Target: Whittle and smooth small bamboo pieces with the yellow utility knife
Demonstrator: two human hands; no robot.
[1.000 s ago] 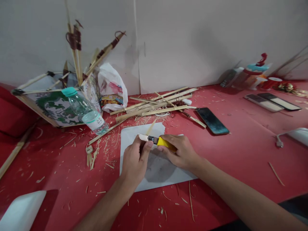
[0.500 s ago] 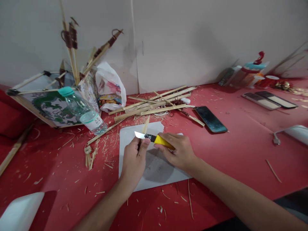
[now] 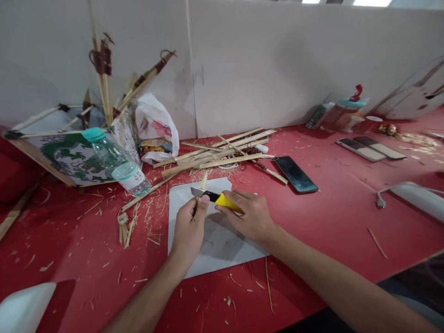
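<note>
Right hand: the bare right hand (image 3: 248,212) is curled around the yellow handle of a utility knife with a black collar and flat metal blade (image 3: 229,202).
Left hand: the bare left hand (image 3: 187,226) pinches a thin, pale, pointed wooden strip (image 3: 204,180) between thumb and fingers, its thumb tip at the black collar.
Knife and strip: both are held above a white, flat sheet (image 3: 222,252); the blade crosses the strip, whose tip points away from the person.
Behind the sheet: a loose pile of long, pale wooden sticks (image 3: 222,156) lies on the red tabletop (image 3: 333,222), beside a dark, rectangular phone (image 3: 296,174).
Left of the sheet: curly, pale wood shavings (image 3: 150,212) are scattered near a clear plastic bottle with a turquoise cap (image 3: 130,178), which tilts against a white box-shaped frame printed with a green dragon (image 3: 78,159).
</note>
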